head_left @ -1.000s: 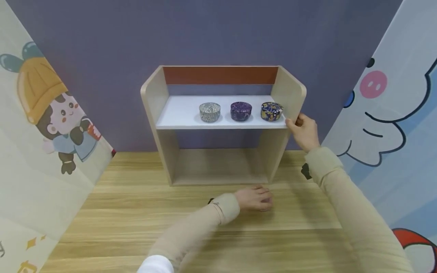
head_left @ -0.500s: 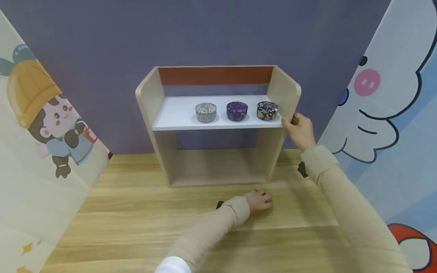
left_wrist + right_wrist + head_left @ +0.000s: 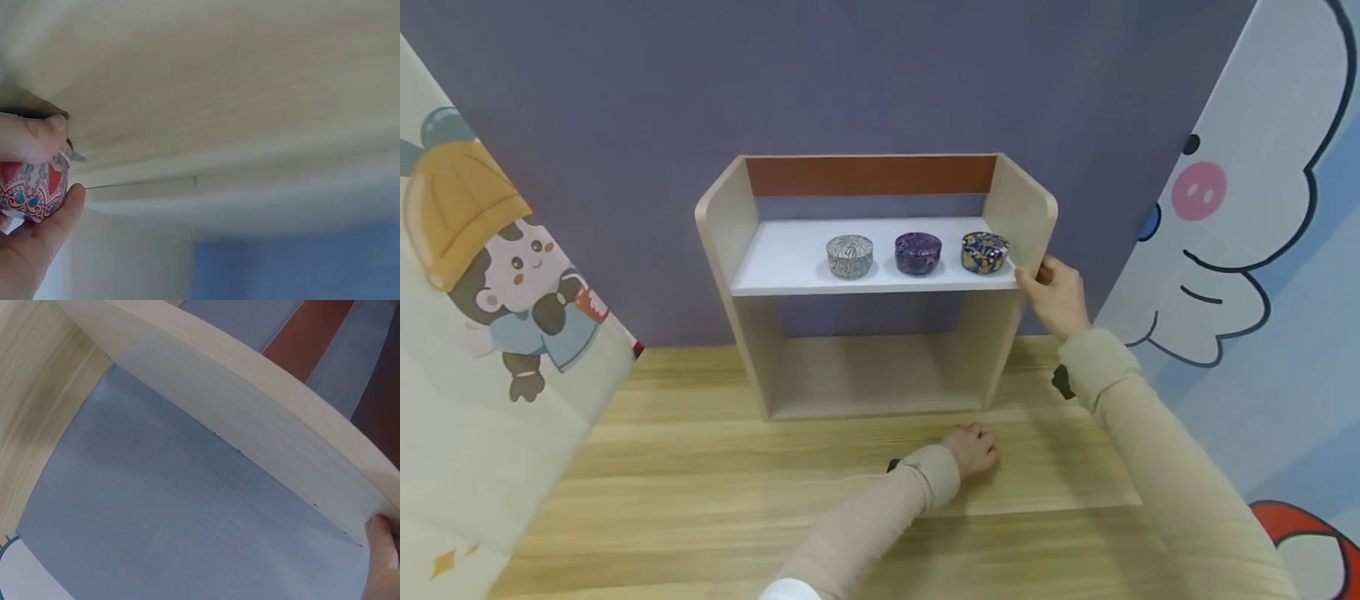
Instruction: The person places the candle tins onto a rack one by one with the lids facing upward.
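Note:
In the left wrist view my left hand [image 3: 28, 262] holds a small round tin [image 3: 31, 197] with a red, white and blue pattern between thumb and fingers. From the head view this hand [image 3: 973, 450] is low over the table, just in front of the shelf unit [image 3: 880, 413], and covers the tin. My right hand [image 3: 1057, 298] grips the front edge of the unit's right side panel [image 3: 1021, 196]. On the white upper shelf [image 3: 782, 250] stand a grey-white tin [image 3: 850, 257], a purple tin [image 3: 918, 253] and a blue-yellow tin [image 3: 985, 252] in a row.
The unit stands on a wood-grain table [image 3: 685, 467] against a grey-purple back wall [image 3: 865, 75]. Cartoon-printed panels flank it on the left [image 3: 467, 467] and right [image 3: 1307, 350]. A lower compartment [image 3: 880, 375] opens toward me beneath the white shelf.
My left hand has shifted a little to the right in front of the unit and turned. The right hand keeps its grip on the side panel. The head view has shifted slightly.

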### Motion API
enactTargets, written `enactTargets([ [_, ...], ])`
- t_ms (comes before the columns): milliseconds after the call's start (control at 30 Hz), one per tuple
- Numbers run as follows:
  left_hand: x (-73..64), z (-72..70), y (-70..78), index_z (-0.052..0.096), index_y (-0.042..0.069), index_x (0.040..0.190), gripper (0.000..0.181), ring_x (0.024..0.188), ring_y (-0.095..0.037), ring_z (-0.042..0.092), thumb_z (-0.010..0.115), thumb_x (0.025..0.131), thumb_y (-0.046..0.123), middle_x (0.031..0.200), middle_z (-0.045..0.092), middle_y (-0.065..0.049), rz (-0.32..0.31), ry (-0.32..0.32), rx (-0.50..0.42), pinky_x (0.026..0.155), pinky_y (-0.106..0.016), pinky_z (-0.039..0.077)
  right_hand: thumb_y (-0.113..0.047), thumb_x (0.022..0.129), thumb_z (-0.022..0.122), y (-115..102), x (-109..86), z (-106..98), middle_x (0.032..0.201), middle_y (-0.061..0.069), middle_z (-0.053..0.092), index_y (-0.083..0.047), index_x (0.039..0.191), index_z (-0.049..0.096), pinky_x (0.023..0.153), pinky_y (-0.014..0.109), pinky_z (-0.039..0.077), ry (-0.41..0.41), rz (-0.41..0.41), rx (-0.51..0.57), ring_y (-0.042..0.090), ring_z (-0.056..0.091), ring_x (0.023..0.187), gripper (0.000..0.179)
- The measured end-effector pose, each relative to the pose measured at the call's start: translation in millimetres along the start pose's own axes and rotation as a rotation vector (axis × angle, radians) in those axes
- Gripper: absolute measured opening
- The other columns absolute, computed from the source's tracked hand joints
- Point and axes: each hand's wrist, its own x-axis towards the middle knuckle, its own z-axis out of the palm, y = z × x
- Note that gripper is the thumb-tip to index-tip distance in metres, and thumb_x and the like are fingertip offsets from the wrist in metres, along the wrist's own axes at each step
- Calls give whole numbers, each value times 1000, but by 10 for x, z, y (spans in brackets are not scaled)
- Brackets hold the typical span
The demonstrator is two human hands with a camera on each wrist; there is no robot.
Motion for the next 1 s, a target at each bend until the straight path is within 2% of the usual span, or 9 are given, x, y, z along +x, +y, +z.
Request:
enactTargets([
  [67,8,1,-39,41,35,130,44,122,-11,40,56,90,25,136,37,11,-9,1,-99,91,-18,45,-30,91,52,13,-9,-9,116,25,59,5,123,52,88,43,50,6,-2,-7,32,58,104,47],
  [167,14,12,-73,45,32,128,40,124,-12,41,57,90,23,138,37,10,-33,-26,-252,96,-20,43,-30,91,51,32,-43,-24,117,26,59,5,122,52,89,43,49,-6,17,-25,33,58,105,47],
  [300,-14,30,-89,46,31,124,34,122,-12,42,54,92,24,137,37,9,-33,-42,-312,92,-19,45,-29,92,51,45,-67,-37,118,26,58,5,124,51,90,43,49,-18,38,-25,33,57,106,46],
  [467,-79,57,-194,48,28,122,35,114,-12,47,57,90,17,131,42,6,-41,78,-268,88,-16,46,-31,91,51,-9,-21,-21,117,26,58,5,123,51,90,44,48,-4,-4,-21,34,58,105,48],
  [533,-114,69,-253,48,25,123,41,114,-15,49,62,86,12,128,44,4,-40,138,-292,90,-17,47,-30,91,51,-33,-14,-21,117,26,58,5,124,51,90,44,49,-9,-5,-27,34,58,105,48],
  [633,-168,56,-352,47,24,125,55,114,-17,49,71,78,11,127,46,3,-48,205,-375,91,-20,47,-28,91,52,-45,-16,-36,117,26,58,6,123,51,89,43,49,-11,1,-26,34,58,104,47],
  [800,-270,-15,-509,46,22,132,67,116,-20,50,75,73,11,133,44,0,-103,270,-674,95,-26,46,-27,91,52,-52,-14,-55,116,26,59,6,123,52,89,43,49,-6,-8,-22,34,59,104,46],
  [900,-336,-32,-593,45,17,133,69,112,-21,52,76,72,11,131,46,-4,-174,348,-895,95,-31,46,-27,91,52,-57,-2,-50,117,26,58,6,123,52,89,43,49,-13,-11,-20,34,58,104,46],
  [1000,-397,-7,-653,45,16,134,74,108,-20,54,79,68,13,125,50,-5,-244,457,-1104,92,-30,47,-27,91,52,-51,-3,-46,117,26,59,6,122,52,89,43,49,-16,-6,-17,33,58,104,45],
])
